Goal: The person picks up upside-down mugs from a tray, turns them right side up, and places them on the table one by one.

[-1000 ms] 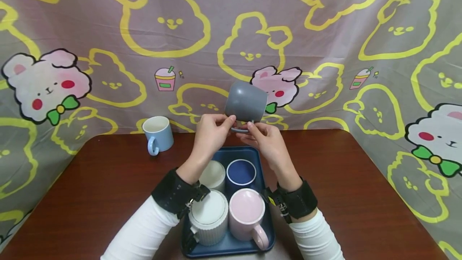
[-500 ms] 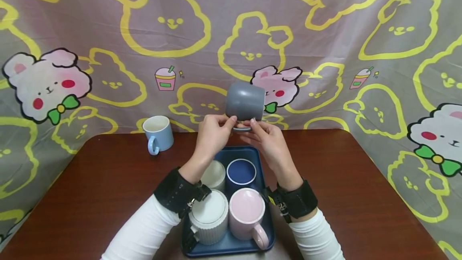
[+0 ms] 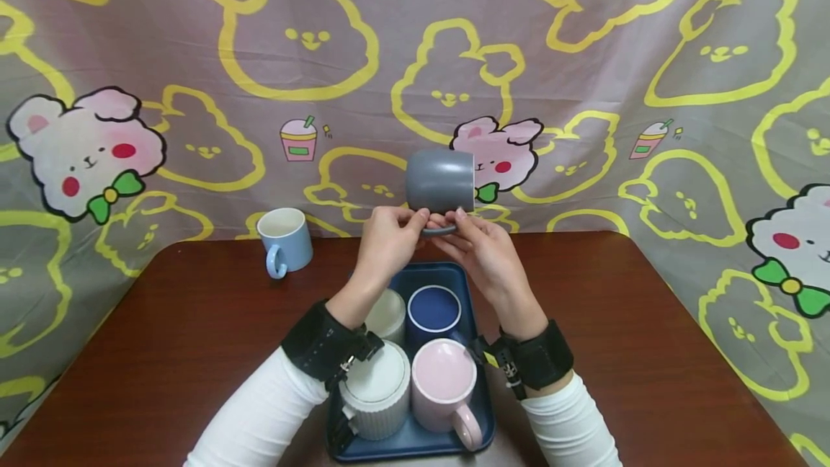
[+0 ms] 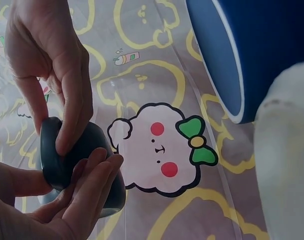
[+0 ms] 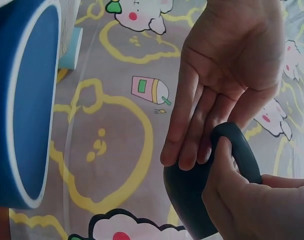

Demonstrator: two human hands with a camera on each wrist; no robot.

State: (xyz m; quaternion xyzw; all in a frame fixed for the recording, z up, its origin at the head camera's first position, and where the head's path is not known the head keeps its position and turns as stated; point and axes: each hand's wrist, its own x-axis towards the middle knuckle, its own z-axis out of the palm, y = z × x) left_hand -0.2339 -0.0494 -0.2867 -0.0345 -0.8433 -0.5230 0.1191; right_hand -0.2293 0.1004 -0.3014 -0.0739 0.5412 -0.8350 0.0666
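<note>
Since 1 second ago, the grey mug (image 3: 441, 180) has rolled from a tilt to nearly level on its side, and both hands have crept slightly higher around its handle.

Nearest the viewer, a dark blue tray (image 3: 483, 424) sits on a reddish-brown table (image 3: 194, 352). It carries 4 mugs: a white ribbed mug (image 3: 375, 393) and a pink mug (image 3: 444, 384) in front, a smaller white mug (image 3: 387, 314) and a navy mug (image 3: 433, 310) behind.

Above the tray's far end, 2 white-sleeved arms with black wrist straps hold the grey mug in the air. The left hand (image 3: 387, 242) pinches it at the handle's base, thumb and fingertips curled against it. The right hand (image 3: 485, 254) pinches the handle from the other side, fingers laid along it.

Farther back on the left, a light blue mug (image 3: 284, 240) stands alone on the table. Behind everything hangs a cartoon-rabbit cloth (image 3: 583, 56).

The likely risk: the mug is gripped only by fingertips at its handle, with its body hanging free. If that light pinch slips while it turns, it could drop onto the mugs directly below and chip them.
</note>
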